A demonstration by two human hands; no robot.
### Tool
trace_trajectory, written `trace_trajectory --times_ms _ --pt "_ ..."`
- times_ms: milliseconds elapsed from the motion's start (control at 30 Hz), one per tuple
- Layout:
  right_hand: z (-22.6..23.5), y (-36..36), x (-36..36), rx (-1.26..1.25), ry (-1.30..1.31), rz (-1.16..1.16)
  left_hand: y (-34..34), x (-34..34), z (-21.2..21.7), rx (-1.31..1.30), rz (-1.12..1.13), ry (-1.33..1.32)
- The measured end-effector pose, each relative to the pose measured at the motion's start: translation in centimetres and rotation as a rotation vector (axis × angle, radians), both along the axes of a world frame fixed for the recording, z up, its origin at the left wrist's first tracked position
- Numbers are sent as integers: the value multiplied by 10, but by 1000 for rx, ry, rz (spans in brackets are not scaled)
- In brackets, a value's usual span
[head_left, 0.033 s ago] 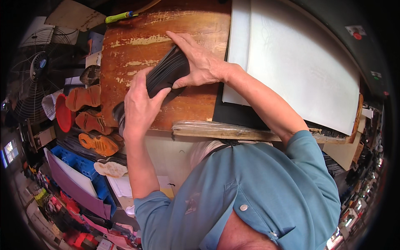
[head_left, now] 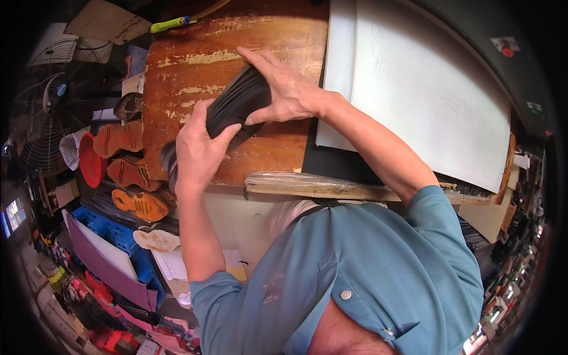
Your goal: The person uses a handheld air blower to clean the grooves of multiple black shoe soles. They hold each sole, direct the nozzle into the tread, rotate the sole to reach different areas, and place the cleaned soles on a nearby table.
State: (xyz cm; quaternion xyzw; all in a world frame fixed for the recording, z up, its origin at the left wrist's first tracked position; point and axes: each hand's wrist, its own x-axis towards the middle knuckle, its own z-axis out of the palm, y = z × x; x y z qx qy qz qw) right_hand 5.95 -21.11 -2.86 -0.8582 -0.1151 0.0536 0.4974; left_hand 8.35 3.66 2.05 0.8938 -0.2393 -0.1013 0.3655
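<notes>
Between my two hands, a stack of thin black pieces [head_left: 239,100] stands tilted above the worn brown wooden board [head_left: 195,65]. Its layered edges face up and to the left. My left hand [head_left: 200,148] closes on the near left end, thumb across the front face. The far right end is gripped by my right hand [head_left: 289,94], its thumb on the front and the fingers stretched over the top. The two thumb tips nearly meet. More dark pieces [head_left: 170,161] lie beside my left wrist, partly hidden by it.
Large white sheets [head_left: 426,89] lie to the right, over a black one. A yellow-green handled tool [head_left: 168,25] rests at the board's far edge. Orange-brown sole-shaped templates [head_left: 141,204], a red bowl [head_left: 92,160] and a fan [head_left: 54,94] are at left. A plastic-wrapped wooden bar [head_left: 319,184] edges the near side.
</notes>
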Motion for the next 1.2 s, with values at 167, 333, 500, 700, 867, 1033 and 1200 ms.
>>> trace_trajectory --times_ms 167,333,500,700,867,1033,1200 --pt "26 -3 -25 516 202 -203 6 -23 36 -326 200 261" --pt "58 35 -62 1089 176 -110 8 -45 57 -734 215 535" --pt "76 54 -83 1161 204 -176 11 -50 54 -960 163 681" --pt "88 58 -81 1197 176 -109 6 -69 32 -1258 306 861" --pt "82 47 -89 1146 187 -85 2 -84 17 -1035 334 604" --pt "60 42 -100 1254 198 -25 2 -96 20 -967 297 413" --pt "58 30 -93 1024 229 -16 10 -100 18 -897 376 266"
